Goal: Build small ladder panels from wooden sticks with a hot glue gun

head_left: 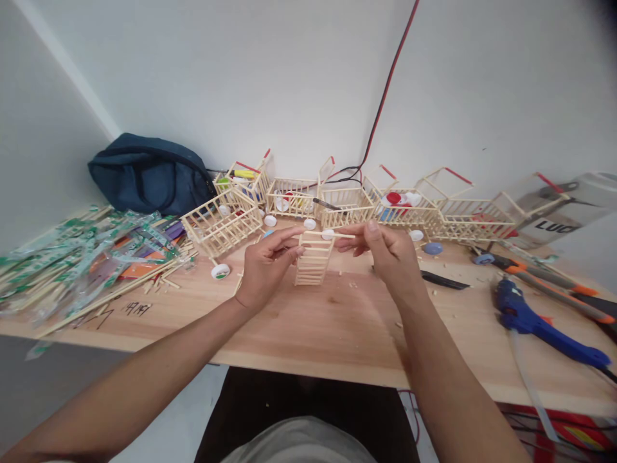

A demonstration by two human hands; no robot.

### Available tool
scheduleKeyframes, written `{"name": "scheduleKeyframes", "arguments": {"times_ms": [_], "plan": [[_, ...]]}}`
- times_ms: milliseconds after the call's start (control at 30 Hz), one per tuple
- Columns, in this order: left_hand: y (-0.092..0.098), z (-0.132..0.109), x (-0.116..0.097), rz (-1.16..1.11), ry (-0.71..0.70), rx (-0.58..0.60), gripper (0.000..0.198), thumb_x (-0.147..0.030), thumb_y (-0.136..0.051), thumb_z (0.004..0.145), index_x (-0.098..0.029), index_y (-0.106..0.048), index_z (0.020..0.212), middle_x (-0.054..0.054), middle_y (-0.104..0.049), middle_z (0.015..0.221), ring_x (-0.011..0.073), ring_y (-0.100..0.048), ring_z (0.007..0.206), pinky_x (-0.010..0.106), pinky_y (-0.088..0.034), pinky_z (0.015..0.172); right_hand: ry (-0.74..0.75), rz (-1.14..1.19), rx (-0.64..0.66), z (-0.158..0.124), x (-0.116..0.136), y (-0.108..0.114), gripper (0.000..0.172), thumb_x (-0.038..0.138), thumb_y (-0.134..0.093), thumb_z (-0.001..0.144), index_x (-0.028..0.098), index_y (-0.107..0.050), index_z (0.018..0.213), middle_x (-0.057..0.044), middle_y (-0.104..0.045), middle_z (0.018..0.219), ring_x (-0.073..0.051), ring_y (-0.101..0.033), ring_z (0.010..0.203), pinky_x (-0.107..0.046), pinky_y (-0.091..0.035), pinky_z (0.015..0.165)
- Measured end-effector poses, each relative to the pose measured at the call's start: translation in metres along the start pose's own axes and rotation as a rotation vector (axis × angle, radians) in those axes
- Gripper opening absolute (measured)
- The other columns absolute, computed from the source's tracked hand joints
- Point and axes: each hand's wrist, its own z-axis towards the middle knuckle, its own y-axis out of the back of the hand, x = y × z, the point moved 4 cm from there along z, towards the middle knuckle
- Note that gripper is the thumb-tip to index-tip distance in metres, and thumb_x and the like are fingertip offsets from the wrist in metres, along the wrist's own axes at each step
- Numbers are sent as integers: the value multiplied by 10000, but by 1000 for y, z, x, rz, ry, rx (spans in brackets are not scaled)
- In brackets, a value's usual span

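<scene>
Above the middle of the table, my left hand (270, 263) is closed on the left side of a small slatted frame of wooden sticks (314, 260). Slats run across the frame like a ladder's rungs. Between the thumb and fingers of my right hand (385, 251) is a thin wooden stick (346, 235), lying level across the top of the frame. A white bottle cap (328, 235) shows close to the stick; whether it touches the frame I cannot tell. Just behind the hands stands a row of miniature stick carts (349, 206) with cap wheels and red handles.
Wrapped chopsticks (96, 257) lie piled at the left, before a dark blue bag (152, 170). On the right are a blue glue gun (544, 321), orange-and-black pliers (554, 283) and a clear container (559, 218). A black cutter (443, 280) lies beyond my right wrist.
</scene>
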Motion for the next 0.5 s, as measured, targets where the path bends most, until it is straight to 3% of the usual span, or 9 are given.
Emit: {"name": "scheduleKeyframes", "arguments": {"times_ms": [67,267,500], "plan": [[0,0,-1,-1,-10,0,301,-242,-737,783,-200,-720,1081,19,-735,793,95,-629,631,209,-549,597,-22,15,-6,0,-1,1,538,601,-430,936,161,-740,947,-110,-770,803,-207,-735,755,-290,-528,618],[0,0,-1,-2,-8,-5,305,-253,-743,777,-197,-725,1076,19,-734,777,98,-627,624,212,-550,587,-33,-11,-7,4,-6,-4,381,554,-630,834,182,-709,805,-78,-767,789,-187,-727,707,-292,-571,638],[0,0,-1,-11,-11,-1,305,-244,-747,774,-204,-723,1076,1,-718,738,97,-629,629,208,-545,599,-12,-70,-2,3,-1,-6,338,493,-603,870,189,-696,754,-50,-749,747,-156,-706,684,-273,-568,653]]}}
